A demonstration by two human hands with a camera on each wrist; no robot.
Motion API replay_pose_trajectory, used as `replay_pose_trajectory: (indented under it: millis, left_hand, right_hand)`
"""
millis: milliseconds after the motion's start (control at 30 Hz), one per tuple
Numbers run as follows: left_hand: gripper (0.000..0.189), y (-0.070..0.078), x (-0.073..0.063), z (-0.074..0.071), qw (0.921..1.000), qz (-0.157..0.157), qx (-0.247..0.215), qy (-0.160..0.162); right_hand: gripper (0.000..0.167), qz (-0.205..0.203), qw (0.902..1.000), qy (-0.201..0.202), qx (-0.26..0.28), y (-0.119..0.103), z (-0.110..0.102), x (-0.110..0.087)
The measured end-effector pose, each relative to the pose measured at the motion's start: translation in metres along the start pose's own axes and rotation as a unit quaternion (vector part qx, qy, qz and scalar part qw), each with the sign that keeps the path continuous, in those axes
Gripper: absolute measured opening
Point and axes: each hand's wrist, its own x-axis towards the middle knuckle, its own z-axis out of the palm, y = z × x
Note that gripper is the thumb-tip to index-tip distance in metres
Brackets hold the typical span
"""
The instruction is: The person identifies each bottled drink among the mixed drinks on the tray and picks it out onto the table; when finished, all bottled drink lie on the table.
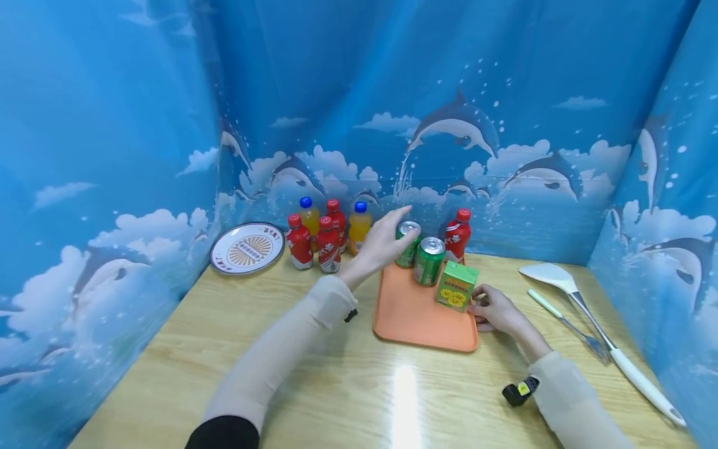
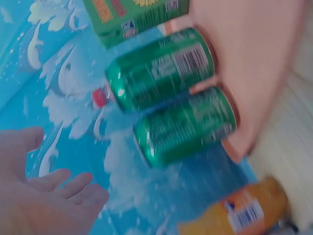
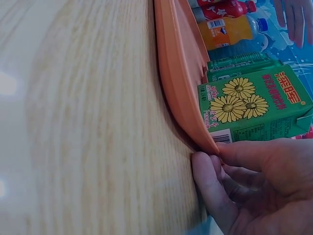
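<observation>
An orange tray [image 1: 417,321] lies on the wooden table. On its back part two green cans stand side by side, the nearer can [image 1: 429,265] and the farther can [image 1: 408,257]. A green drink carton [image 1: 457,287] with yellow flowers stands at the tray's right edge. My left hand [image 1: 386,242] hovers by the farther can, fingers extended and holding nothing; in the left wrist view a gap shows between that hand [image 2: 51,198] and the cans. At the tray's right rim, beside the carton, my right hand [image 1: 498,310] pinches the edge between thumb and fingers.
Several red bottles [image 1: 328,246] and two orange drink bottles [image 1: 359,227] stand left of the tray. Another red bottle [image 1: 458,234] is behind it. A round plate [image 1: 247,249] sits far left. A spatula [image 1: 597,324] and a fork [image 1: 569,324] lie right.
</observation>
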Motion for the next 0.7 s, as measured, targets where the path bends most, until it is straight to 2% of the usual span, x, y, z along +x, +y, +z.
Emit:
replay_pose_trajectory:
  millis: [200, 400, 700]
  left_hand:
    - [0.069, 0.009, 0.02, 0.034, 0.9974, -0.018, 0.023, -0.066]
    - [0.072, 0.015, 0.038, 0.05, 0.9941, -0.033, 0.059, -0.085]
    - [0.078, 0.024, 0.057, 0.07, 0.9851, -0.052, 0.117, -0.115]
  right_hand:
    - [0.038, -0.003, 1.0, 0.001, 0.009, 0.001, 0.001, -0.001]
    - [0.04, -0.004, 0.9999, 0.006, 0.008, 0.0, -0.001, -0.001]
    - [0.04, -0.005, 0.9998, 0.011, 0.017, 0.0, 0.002, -0.002]
